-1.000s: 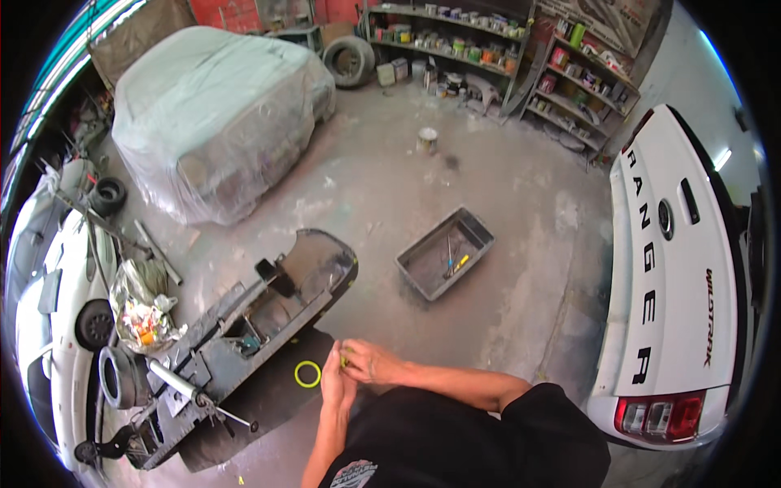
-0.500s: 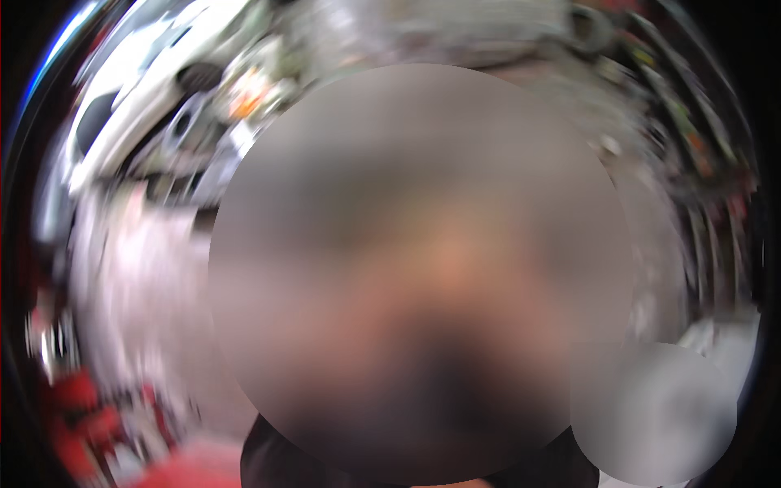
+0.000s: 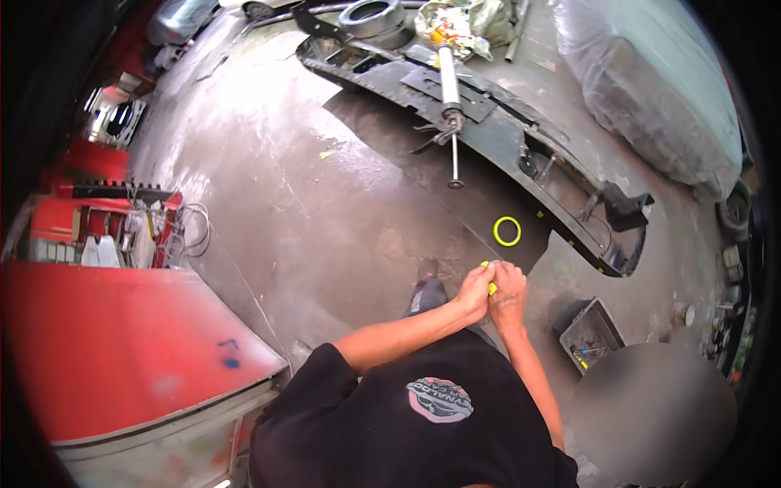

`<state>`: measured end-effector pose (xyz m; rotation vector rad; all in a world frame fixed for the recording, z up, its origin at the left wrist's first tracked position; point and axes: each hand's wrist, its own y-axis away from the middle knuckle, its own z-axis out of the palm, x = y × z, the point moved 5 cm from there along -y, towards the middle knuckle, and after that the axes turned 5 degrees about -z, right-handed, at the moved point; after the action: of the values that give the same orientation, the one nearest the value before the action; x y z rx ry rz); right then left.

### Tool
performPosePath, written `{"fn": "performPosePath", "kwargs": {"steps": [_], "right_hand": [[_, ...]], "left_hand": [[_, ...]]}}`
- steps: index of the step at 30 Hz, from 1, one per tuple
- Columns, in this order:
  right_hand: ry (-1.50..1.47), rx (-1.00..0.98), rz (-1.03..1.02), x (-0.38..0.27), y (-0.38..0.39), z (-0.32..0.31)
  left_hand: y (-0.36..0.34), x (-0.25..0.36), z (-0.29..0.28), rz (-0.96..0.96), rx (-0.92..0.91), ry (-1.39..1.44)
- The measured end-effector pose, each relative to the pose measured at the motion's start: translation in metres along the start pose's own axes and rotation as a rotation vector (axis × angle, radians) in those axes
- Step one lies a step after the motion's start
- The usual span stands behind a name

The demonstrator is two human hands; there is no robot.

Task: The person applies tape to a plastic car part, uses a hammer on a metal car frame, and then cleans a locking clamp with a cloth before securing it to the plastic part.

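My left hand [image 3: 473,294] and my right hand [image 3: 508,286] are pressed together in front of my body, fingers closed. Bits of bright yellow tape [image 3: 492,289] poke out between them; the rest of it is hidden in the fingers. Just beyond the hands a yellow ring, like a tape roll [image 3: 495,233], shows against the dark shadow by a long black car bumper [image 3: 504,146]. Small yellow tape pieces [image 3: 571,243] sit along the bumper's near edge. A caulking gun [image 3: 449,81] lies across the bumper, its rod pointing toward me.
At lower left stands a red painted panel [image 3: 122,333], with tools and cables behind it. A grey bin [image 3: 590,329] holding small tools is on the floor [image 3: 244,171] at right. Tyres [image 3: 373,18] and a plastic bag [image 3: 490,23] lie beyond the bumper; a plastic-covered shape [image 3: 651,89] stands far right.
The view has swung left, bringing more of the red panel in and shifting the tyres toward the middle. The earlier picture is too blurred to compare the hands.
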<state>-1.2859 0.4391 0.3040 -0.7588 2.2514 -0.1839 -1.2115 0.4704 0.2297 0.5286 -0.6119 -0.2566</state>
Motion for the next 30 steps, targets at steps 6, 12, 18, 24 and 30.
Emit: {"fn": "performPosePath", "kwargs": {"steps": [6,12,18,24,30], "right_hand": [[0.109,-0.336,-0.103,-0.043,-0.024,0.072],[-0.192,-0.59,-0.205,-0.116,-0.079,0.149],[-0.032,-0.529,-0.393,-0.201,-0.155,0.221],[-0.048,-0.419,-0.42,-0.257,-0.217,0.29],[-0.362,-0.392,-0.358,-0.227,-0.292,0.357]], "left_hand": [[-0.01,0.055,-0.079,0.051,0.267,0.179],[0.001,0.154,-0.193,0.03,0.368,0.001],[0.001,0.258,-0.267,0.297,0.404,0.066],[0.037,0.364,-0.283,0.266,0.329,0.251],[0.036,0.422,-0.266,0.385,-0.033,0.563]]}}
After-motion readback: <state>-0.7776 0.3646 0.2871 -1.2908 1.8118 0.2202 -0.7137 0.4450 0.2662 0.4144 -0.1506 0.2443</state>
